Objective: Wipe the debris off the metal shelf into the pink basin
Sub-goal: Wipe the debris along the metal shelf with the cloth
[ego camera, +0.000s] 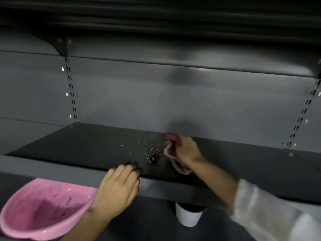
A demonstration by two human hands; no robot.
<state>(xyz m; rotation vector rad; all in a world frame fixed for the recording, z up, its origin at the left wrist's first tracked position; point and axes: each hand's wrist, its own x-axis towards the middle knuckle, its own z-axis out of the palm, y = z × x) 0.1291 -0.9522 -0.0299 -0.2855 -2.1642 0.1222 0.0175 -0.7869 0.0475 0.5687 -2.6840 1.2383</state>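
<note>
A dark metal shelf [83, 146] runs across the view. Small debris [152, 152] lies scattered on it near the middle, with a denser clump close to the front edge. My right hand [186, 151] grips a reddish cloth [171, 148] pressed on the shelf just right of the debris. My left hand [118, 186] rests on the shelf's front lip, fingers curled over the edge, holding nothing. The pink basin [43, 209] sits below the shelf at the lower left, beside my left forearm, with dark specks inside.
A white cup [188, 216] stands under the shelf, below the right hand. A grey back panel with slotted uprights [71, 91] rises behind the shelf. Another shelf [156, 20] overhangs above.
</note>
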